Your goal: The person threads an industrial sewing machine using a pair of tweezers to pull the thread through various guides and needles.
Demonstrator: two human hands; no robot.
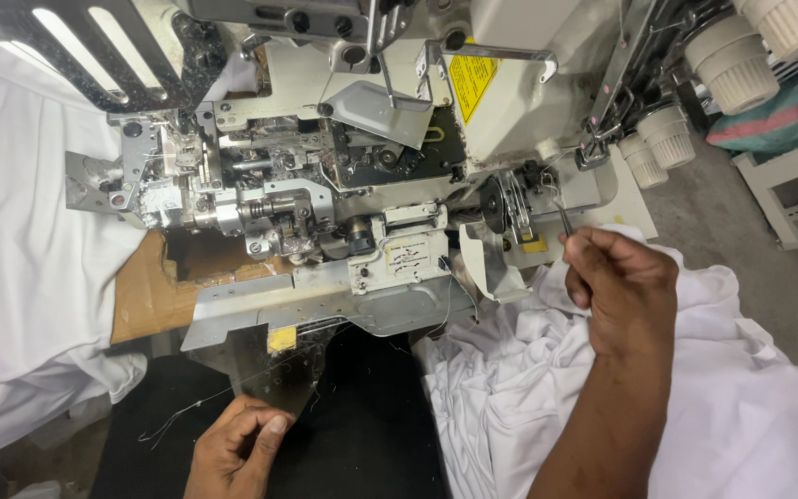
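My right hand (616, 286) was raised at the right side of an opened industrial sewing machine (344, 185), its fingers pinched shut on a pair of slim metal tweezers (562, 220). The tips of the tweezers pointed up toward the small thread guides and the dark round wheel on the machine's right end, close to them; whether they gripped a thread there I could not tell, as the view was too fine at that spot. My left hand (237, 444) sat low in the frame, below the machine's swung-down metal cover plate (325, 300), thumb and forefinger pressed together near a thin pale thread (177, 416) that trailed off to the left over dark cloth (371, 434).

The machine's inner works, looper parts and shafts lay exposed across the middle, with a yellow warning label (471, 81) on its cream body above. A heap of white fabric (741, 397) lay bunched under and around my right forearm, and more white fabric (20, 277) was spread on the surface at the left. A torn piece of brown cardboard (145, 291) stuck out under the machine's left side. Cream-coloured thread cones (741, 60) stood at the top right corner, beyond the machine.
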